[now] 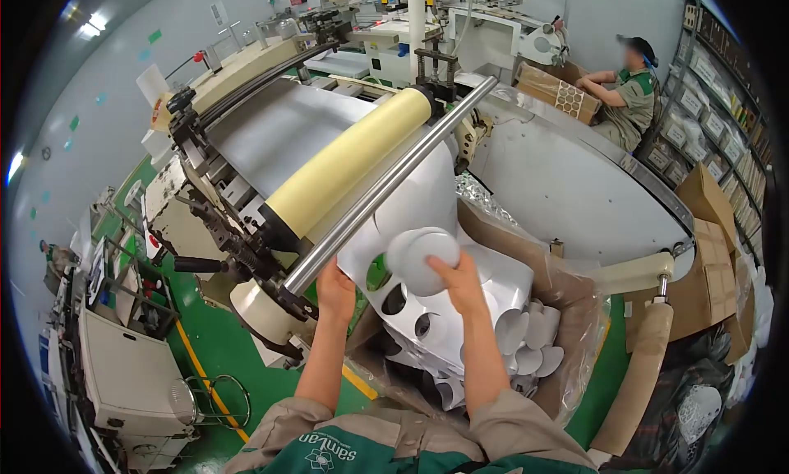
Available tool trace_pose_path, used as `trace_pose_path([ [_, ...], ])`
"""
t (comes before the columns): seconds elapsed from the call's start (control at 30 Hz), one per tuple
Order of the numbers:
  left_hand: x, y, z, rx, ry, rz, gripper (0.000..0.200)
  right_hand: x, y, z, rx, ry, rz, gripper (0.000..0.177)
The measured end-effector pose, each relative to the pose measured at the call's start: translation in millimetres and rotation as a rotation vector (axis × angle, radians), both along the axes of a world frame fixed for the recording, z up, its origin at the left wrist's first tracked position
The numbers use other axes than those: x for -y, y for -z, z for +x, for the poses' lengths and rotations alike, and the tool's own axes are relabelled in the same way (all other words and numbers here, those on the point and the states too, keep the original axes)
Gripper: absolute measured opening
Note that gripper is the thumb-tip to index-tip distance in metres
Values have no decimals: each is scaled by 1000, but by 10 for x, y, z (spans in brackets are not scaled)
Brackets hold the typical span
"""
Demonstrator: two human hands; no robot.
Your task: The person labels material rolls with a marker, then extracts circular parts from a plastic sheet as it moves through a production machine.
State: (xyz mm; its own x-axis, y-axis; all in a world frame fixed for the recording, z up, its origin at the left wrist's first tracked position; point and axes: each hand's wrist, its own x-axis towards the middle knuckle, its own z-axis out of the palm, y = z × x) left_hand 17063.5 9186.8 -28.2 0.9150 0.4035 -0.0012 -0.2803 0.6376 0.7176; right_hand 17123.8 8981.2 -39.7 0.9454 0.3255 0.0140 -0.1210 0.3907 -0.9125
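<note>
My right hand [460,283] is closed on a few round white discs [423,260], which overlap in a loose stack with the thumb across their face. The discs are held in front of a white punched sheet [419,194] that hangs down from the machine's rollers. Large round holes run through its lower part. At the sheet's left edge, just below the steel bar, my left hand [335,293] appears closed on the material, its fingertips partly hidden. Beneath both hands, a plastic-lined carton [575,309] holds crumpled punched sheet and loose white pieces.
A yellow roller [353,161] and a shiny steel bar [394,182] cross above my hands. On the right are a padded post [637,375] and cardboard boxes [694,268]. A co-worker [629,96] sits at the back right beside a carton. A round stool [214,400] stands at left.
</note>
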Motion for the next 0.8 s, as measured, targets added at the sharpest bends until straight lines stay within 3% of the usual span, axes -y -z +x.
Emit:
trace_pose_path([
  [0.1, 55, 64, -9, -3, -21, 9, 33, -323, -270, -37, 159, -116, -52, 42],
  [0.23, 231, 96, -90, -63, -33, -6, 33, -700, -147, 88, 275, -99, -183, 43],
  [0.33, 221, 181, -141, -147, 7, -4, 37, -646, -137, 94, 2, -194, -39, 43],
  [0.5, 217, 138, -150, -164, 39, 17, 42, -331, 202, -9, -208, -54, 346, 40],
  [0.6, 169, 98, -114, -109, 5, 17, 46, -73, 685, -40, -388, 96, 617, 36],
  [0.67, 89, 26, -100, -80, -14, 16, 44, 138, 679, -71, -550, 174, 826, 33],
  [0.7, 58, -6, -75, -71, -27, 40, 43, 210, 646, -61, -557, 212, 862, 33],
  [0.8, -46, -4, -31, -82, -89, 63, 37, 274, 448, 4, -324, 150, 625, 34],
])
